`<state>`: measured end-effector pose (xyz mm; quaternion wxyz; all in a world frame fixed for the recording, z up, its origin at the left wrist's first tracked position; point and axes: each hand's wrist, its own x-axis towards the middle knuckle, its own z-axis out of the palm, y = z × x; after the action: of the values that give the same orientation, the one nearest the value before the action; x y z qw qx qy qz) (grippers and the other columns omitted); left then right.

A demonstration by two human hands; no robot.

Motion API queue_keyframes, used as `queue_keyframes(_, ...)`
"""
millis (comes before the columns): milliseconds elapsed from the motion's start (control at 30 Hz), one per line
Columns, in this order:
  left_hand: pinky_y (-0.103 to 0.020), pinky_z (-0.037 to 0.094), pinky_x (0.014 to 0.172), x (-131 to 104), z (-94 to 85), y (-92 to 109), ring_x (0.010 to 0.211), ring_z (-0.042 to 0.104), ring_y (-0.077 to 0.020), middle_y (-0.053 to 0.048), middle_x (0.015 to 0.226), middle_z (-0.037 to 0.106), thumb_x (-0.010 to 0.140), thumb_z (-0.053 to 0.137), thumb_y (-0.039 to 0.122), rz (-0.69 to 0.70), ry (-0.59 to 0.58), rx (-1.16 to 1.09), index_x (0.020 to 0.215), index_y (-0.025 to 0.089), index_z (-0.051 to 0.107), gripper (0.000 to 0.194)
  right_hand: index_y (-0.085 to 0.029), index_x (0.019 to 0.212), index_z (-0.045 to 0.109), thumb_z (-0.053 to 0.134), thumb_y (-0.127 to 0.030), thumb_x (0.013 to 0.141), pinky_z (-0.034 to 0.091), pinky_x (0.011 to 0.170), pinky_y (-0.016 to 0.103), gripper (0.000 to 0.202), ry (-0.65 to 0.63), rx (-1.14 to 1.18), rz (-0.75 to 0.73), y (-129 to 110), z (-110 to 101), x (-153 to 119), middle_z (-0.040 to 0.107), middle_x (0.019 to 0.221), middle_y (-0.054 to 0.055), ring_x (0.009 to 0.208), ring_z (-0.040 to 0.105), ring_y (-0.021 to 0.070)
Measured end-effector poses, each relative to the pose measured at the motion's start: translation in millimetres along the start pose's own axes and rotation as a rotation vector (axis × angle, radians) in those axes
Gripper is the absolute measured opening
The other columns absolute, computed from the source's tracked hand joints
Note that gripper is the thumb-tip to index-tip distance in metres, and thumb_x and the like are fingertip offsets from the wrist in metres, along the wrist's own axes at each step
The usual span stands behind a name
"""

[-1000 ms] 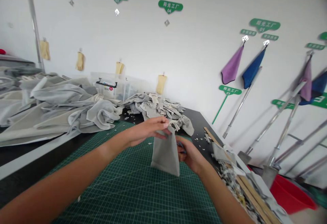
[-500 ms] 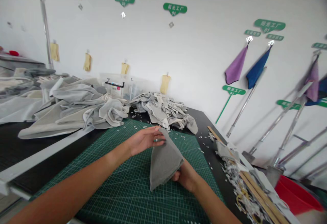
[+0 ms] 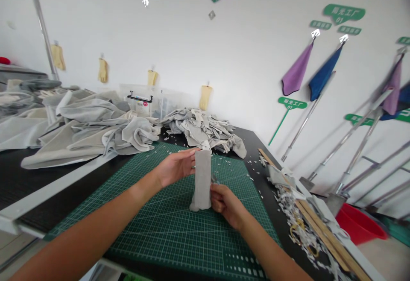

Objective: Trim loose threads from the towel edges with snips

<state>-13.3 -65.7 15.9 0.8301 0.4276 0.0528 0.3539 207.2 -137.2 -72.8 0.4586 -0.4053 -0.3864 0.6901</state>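
While my left hand [image 3: 174, 169] pinches the grey cloth piece [image 3: 203, 178] by its upper left edge, my right hand [image 3: 226, 203] sits closed at its right side, with the blurred metallic tip of a small tool [image 3: 214, 180] showing above the fingers. I cannot tell whether that grip also takes in any cloth. The piece hangs upright over the green cutting mat [image 3: 153, 221], seen as a narrow strip, between my two hands.

To handle it well, I would say the left grip should be firm but light, so the cloth hangs flat without puckering, and its fingertips should stay clear of the tool. Soft fabric like this probably folds easily, so a little tension across the edge should help.

Beyond the mat, at the back of the black surface [image 3: 247, 141], stands a clear plastic box [image 3: 140, 106] with a dark handle; something greyish shows through its wall, too hazy to name. Low on the right is a red basin [image 3: 360, 223], whose contents I cannot make out.
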Motion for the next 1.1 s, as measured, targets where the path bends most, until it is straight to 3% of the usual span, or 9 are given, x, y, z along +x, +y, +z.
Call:
queue_keyframes(67,-0.030,0.048,0.081,3,-7.5,3,0.091,0.062,-0.0182,-0.006,0.100,0.066,0.087,0.064,0.029,0.061,0.081,0.124,0.098,0.017,0.065,0.017,-0.023,0.060,0.030,0.072,-0.044,0.080,0.011,0.037,0.022,0.051,0.102,-0.050,-0.086,-4,-6,1,0.021,0.045,-0.012,0.037,0.016,0.0039)
queue_keyframes(167,-0.028,0.047,0.077,10,-27.8,5,0.085,0.061,-0.0162,-0.004,0.093,0.064,0.082,0.068,0.036,0.130,0.295,0.335,0.093,0.017,0.062,0.022,-0.022,0.063,0.038,0.073,-0.048,0.078,0.011,0.036,0.022,0.046,0.305,-0.133,-0.222,-11,-14,1,0.025,0.045,-0.012,0.037,0.018,0.0046)
queue_keyframes(267,-0.027,0.044,0.072,18,-49.1,1,0.079,0.059,-0.0163,-0.002,0.084,0.063,0.080,0.066,0.041,0.097,0.526,0.591,0.088,0.017,0.060,0.027,-0.020,0.073,0.049,0.074,-0.049,0.078,0.012,0.037,0.021,0.038,0.452,-0.212,-0.364,-22,-15,-3,0.028,0.047,-0.012,0.039,0.019,0.0047)
queue_keyframes(333,-0.028,0.043,0.072,21,-57.6,-2,0.081,0.059,-0.0178,-0.002,0.083,0.063,0.079,0.063,0.042,0.057,0.590,0.765,0.084,0.017,0.059,0.026,-0.019,0.076,0.051,0.074,-0.049,0.079,0.012,0.037,0.021,0.038,0.488,-0.248,-0.437,-34,-12,-7,0.029,0.048,-0.012,0.040,0.019,0.0047)
queue_keyframes(467,-0.031,0.043,0.083,21,-59.0,-10,0.091,0.059,-0.0205,-0.003,0.088,0.065,0.082,0.059,0.042,0.094,0.477,1.029,0.083,0.017,0.061,0.025,-0.019,0.077,0.051,0.075,-0.049,0.078,0.011,0.039,0.021,0.039,0.531,-0.283,-0.525,-63,-1,-17,0.029,0.047,-0.012,0.041,0.018,0.0048)
queue_keyframes(667,-0.033,0.042,0.099,16,-50.7,-29,0.115,0.058,-0.0239,-0.010,0.121,0.066,0.084,0.061,0.044,-0.079,0.200,0.984,0.120,0.019,0.061,0.043,-0.020,0.076,0.048,0.076,-0.042,0.080,0.010,0.040,0.022,0.036,0.486,-0.276,-0.643,-111,19,-36,0.025,0.048,-0.012,0.041,0.016,0.0045)
queue_keyframes(867,-0.033,0.045,0.088,9,-37.9,-46,0.104,0.063,-0.0253,-0.010,0.115,0.068,0.085,0.059,0.059,-0.274,0.095,1.142,0.139,0.020,0.050,0.067,-0.021,0.071,0.042,0.077,-0.036,0.080,0.008,0.039,0.023,0.040,0.389,-0.251,-0.688,-156,47,-53,0.019,0.052,-0.013,0.041,0.014,0.0041)
queue_keyframes(967,-0.034,0.044,0.085,8,-38.8,-55,0.095,0.062,-0.0254,-0.007,0.103,0.070,0.083,0.059,0.063,-0.229,0.044,1.332,0.135,0.023,0.057,0.066,-0.021,0.072,0.042,0.078,-0.034,0.079,0.007,0.040,0.023,0.039,0.376,-0.277,-0.730,-176,60,-64,0.017,0.055,-0.012,0.043,0.012,0.0041)
queue_keyframes(1100,-0.035,0.039,0.092,9,-47.8,-64,0.095,0.058,-0.0263,-0.006,0.090,0.068,0.078,0.066,0.056,-0.054,-0.004,1.454,0.098,0.026,0.076,0.038,-0.022,0.068,0.037,0.076,-0.032,0.081,0.007,0.040,0.024,0.042,0.367,-0.313,-0.793,-200,71,-81,0.015,0.057,-0.011,0.044,0.012,0.0044)
